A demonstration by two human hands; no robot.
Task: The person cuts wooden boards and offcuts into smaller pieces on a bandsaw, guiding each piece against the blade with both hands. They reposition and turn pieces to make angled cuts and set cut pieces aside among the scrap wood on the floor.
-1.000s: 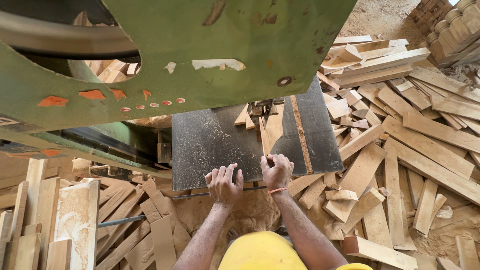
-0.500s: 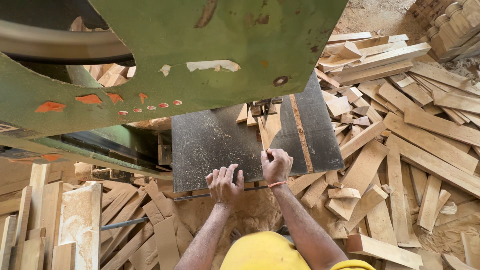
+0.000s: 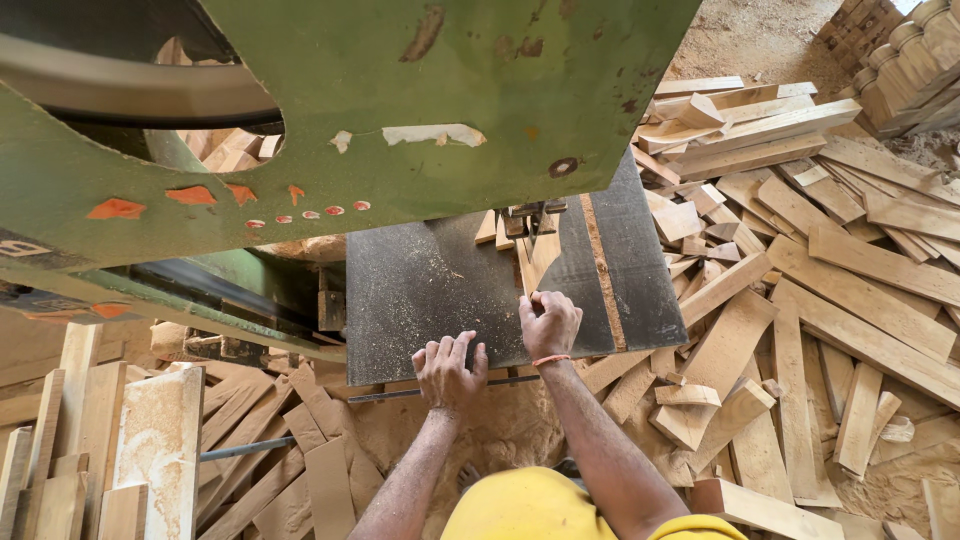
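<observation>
Standing at far left, pale upright wooden boards (image 3: 150, 450) lean beside the green metal saw housing (image 3: 400, 120). Flat on the near edge of the dark, sawdust-strewn steel saw table (image 3: 420, 290) lies the left hand (image 3: 449, 367), fingers spread, palm down, grasping nothing. Just beside it, the right hand (image 3: 549, 322) is curled, fingertips pinching the near end of a narrow pale wooden strip (image 3: 540, 255). That strip lies on the table, running away from the person toward the blade guide under the housing. Right of the table, a heap of cut timber offcuts (image 3: 800, 260) covers the sawdust floor.
</observation>
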